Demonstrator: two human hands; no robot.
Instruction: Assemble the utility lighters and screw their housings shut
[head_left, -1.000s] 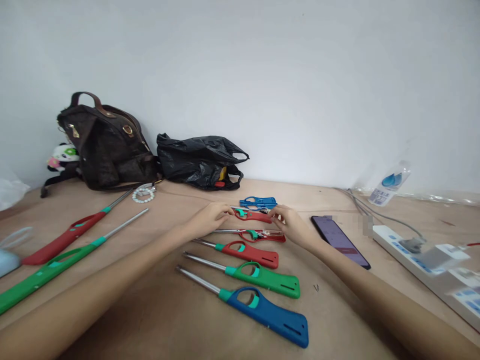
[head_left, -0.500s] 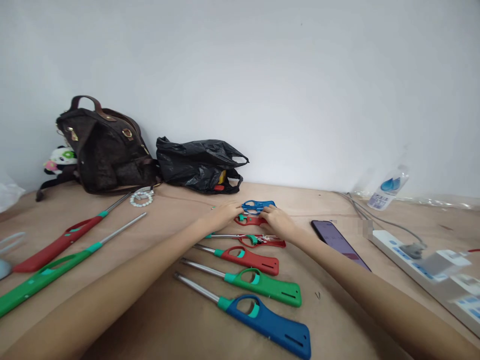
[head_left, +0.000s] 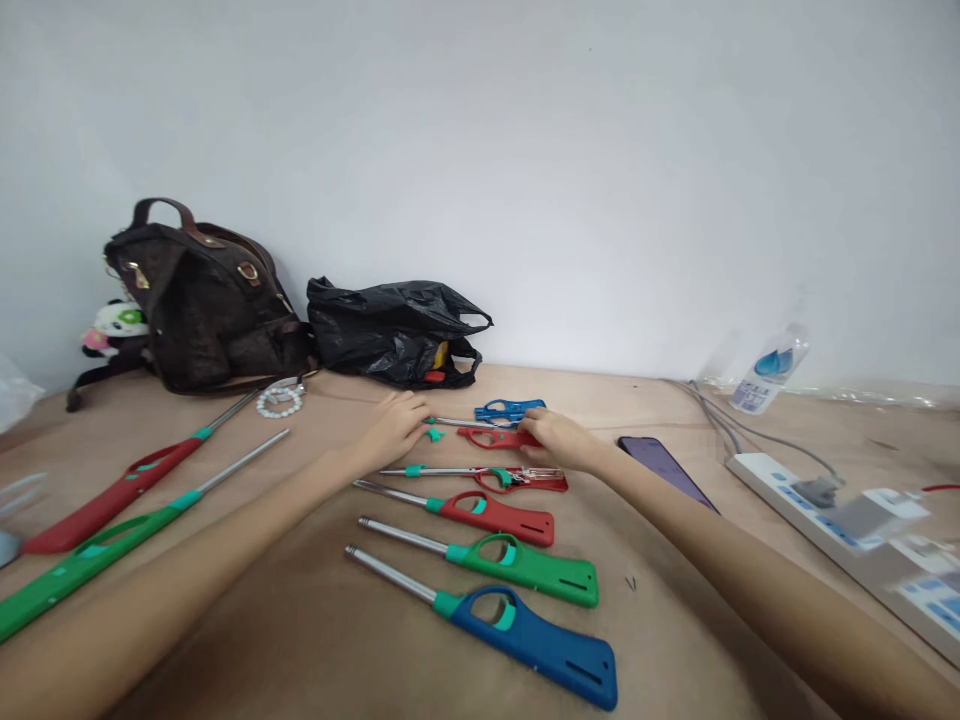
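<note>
My left hand (head_left: 394,425) has its fingers bent together at the left end of a thin metal tube (head_left: 469,423); what they grip is hidden. A small teal piece (head_left: 434,434) lies just right of those fingers. My right hand (head_left: 559,438) is closed on the handle end of a red lighter casing (head_left: 491,438). Behind it lies a blue lighter casing (head_left: 510,410). Nearer me is an opened red lighter (head_left: 517,479) with its inner parts showing. Whole long-necked lighters follow in a row: red (head_left: 495,516), green (head_left: 532,572) and blue (head_left: 540,645).
At left lie a longer red lighter (head_left: 116,500) and green lighter (head_left: 97,560), with a bead bracelet (head_left: 279,402). A backpack (head_left: 210,310) and black plastic bag (head_left: 390,335) stand against the wall. On the right are a phone (head_left: 667,472), power strip (head_left: 825,535) and bottle (head_left: 771,370).
My left hand has moved left, away from the casings, uncovering the metal tube and the small teal piece. My right hand stays at the red casing. The view has shifted slightly.
</note>
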